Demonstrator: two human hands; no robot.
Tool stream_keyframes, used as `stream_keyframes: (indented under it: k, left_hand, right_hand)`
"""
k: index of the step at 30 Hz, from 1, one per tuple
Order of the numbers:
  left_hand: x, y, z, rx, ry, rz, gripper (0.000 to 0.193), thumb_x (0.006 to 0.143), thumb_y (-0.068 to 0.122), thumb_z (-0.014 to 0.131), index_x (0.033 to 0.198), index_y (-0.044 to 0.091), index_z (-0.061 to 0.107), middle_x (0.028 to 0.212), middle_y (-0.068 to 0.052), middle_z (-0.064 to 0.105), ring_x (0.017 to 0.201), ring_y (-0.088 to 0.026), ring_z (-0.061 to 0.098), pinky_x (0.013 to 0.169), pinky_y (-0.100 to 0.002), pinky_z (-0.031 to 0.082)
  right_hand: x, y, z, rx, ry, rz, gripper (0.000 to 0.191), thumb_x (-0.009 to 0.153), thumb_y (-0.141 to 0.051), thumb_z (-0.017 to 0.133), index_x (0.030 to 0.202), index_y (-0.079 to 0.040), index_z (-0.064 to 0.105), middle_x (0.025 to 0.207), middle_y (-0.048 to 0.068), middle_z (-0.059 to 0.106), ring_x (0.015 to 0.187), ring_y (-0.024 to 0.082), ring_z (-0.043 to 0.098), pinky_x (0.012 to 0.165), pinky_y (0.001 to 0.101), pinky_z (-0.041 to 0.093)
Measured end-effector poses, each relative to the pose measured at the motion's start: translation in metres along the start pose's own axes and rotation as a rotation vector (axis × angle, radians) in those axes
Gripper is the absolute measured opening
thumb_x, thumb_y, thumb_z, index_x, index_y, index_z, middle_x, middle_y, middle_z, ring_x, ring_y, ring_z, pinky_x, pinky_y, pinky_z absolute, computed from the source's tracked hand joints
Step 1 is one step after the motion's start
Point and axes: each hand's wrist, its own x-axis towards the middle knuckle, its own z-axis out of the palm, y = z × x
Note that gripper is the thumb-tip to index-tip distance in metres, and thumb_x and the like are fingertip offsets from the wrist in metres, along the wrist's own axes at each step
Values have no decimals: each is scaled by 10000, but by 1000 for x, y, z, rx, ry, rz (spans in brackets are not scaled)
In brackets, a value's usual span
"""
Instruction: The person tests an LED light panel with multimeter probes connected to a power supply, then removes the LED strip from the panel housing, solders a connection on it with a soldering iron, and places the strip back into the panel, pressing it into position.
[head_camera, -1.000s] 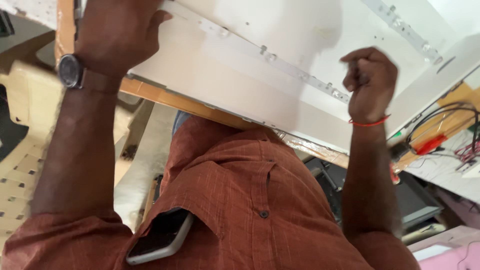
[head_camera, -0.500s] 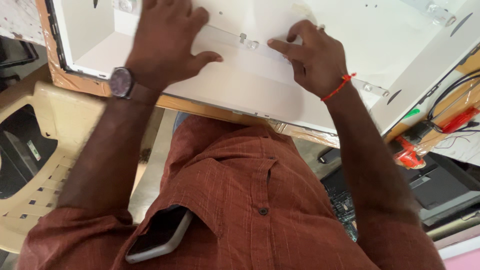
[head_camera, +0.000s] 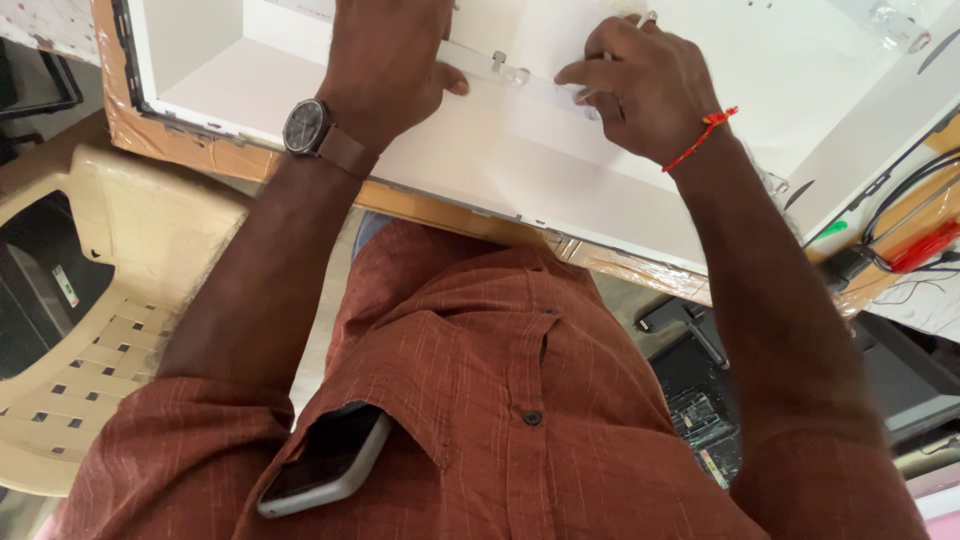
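I see both hands down on the narrow white strip (head_camera: 520, 82), which runs left to right across the white panel (head_camera: 480, 170): left hand (head_camera: 385, 60) pressing flat, right hand (head_camera: 640, 85) curled, fingertips pinching its edge.

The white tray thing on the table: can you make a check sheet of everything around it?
Surface: white panel lies flat on a bench with a tape-wrapped edge.
Job's things: thin white strip with small clear lenses, lying across the panel.
Clutter: phone in the shirt pocket.
Hands: left hand and right hand both press on the strip.
Cables: black and red wires at the right.
Surroundings: beige plastic chair, dark electronics below the bench.
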Motion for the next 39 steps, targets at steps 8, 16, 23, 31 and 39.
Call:
stream_keyframes:
  k: [8, 16, 23, 31, 39]
  left_hand:
    - [-10, -15, 6, -110, 8, 0, 416, 784, 290, 955, 945, 45, 659, 872, -99, 687, 782, -310, 665, 690, -447, 486]
    - [-17, -37, 17, -130, -17, 12, 483, 740, 341, 993, 972, 55, 682, 906, -89, 708, 763, -281, 687, 661, -412, 526]
    - [-27, -48, 33, -125, -6, -11, 487, 760, 361, 1018, 962, 63, 689, 873, -89, 708, 729, -280, 684, 627, -409, 523]
    - [-34, -57, 42, -157, 20, -30, 475, 749, 332, 997, 984, 56, 690, 866, -96, 714, 719, -279, 693, 621, -405, 526]
    - [-35, -61, 41, -149, 23, -62, 486, 765, 363, 1006, 979, 61, 691, 830, -93, 708, 701, -274, 690, 618, -406, 527]
  right_hand:
    - [6, -1, 2, -129, -41, -58, 159, 900, -49, 835, 1004, -151, 772, 955, -3, 637, 855, 194, 665, 729, 349, 526]
    - [10, -2, 7, -168, -87, -85, 124, 907, -101, 846, 972, -149, 752, 1002, -14, 641, 879, 185, 662, 734, 339, 524]
    - [8, -1, 12, -103, -76, -83, 174, 936, -109, 861, 1057, -137, 738, 1004, -17, 649, 916, 208, 671, 761, 349, 533]
    - [-2, -16, 35, 103, 69, 192, 283, 914, -67, 884, 1143, -67, 718, 1090, 64, 643, 901, 241, 682, 740, 374, 551]
    - [0, -22, 40, 115, 146, 185, 282, 882, 5, 859, 1120, -60, 721, 1096, 57, 638, 952, 225, 704, 788, 359, 559]
